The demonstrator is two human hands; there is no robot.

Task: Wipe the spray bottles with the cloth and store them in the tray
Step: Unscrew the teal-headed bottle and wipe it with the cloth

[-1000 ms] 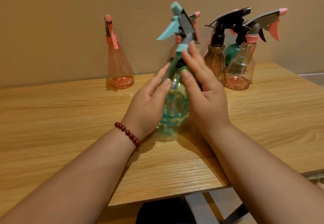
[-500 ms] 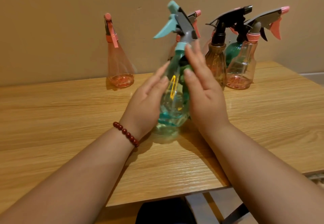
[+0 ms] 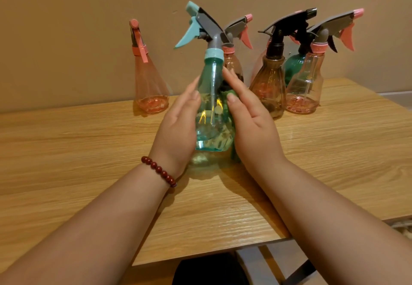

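The teal spray bottle (image 3: pixel 210 110) is held between both hands, clear of the wooden surface (image 3: pixel 66 151), with its shadow lying on the wood just beneath. The left hand (image 3: pixel 178 126) lies flat against the bottle's left side, fingers straight and reaching round the far side, thumb along the near side. The right hand (image 3: pixel 252 124) is also flat with straight fingers, and presses a green cloth (image 3: pixel 233 154) against the bottle's right side. The cloth shows at the thumb and below the heel of the hand.

Half a second ago the bottle leaned to the right, and the right fingertips reached up to its teal collar. Now it stands nearly upright, its grey and teal trigger head points up and left, and the right fingertips sit lower, below the neck. The bottle's base also sits a little higher over the surface than before.

The other bottles at the far edge, against the wall, have not moved. A pink cone bottle (image 3: pixel 149 84) stands alone at the far left. A pink-trigger bottle (image 3: pixel 234 64) is directly behind the teal one. A brown bottle (image 3: pixel 270 86), a dark green bottle (image 3: pixel 294 67) and a clear pink bottle (image 3: pixel 306 88) cluster at the far right. A red bead bracelet (image 3: pixel 158 171) circles the left wrist.
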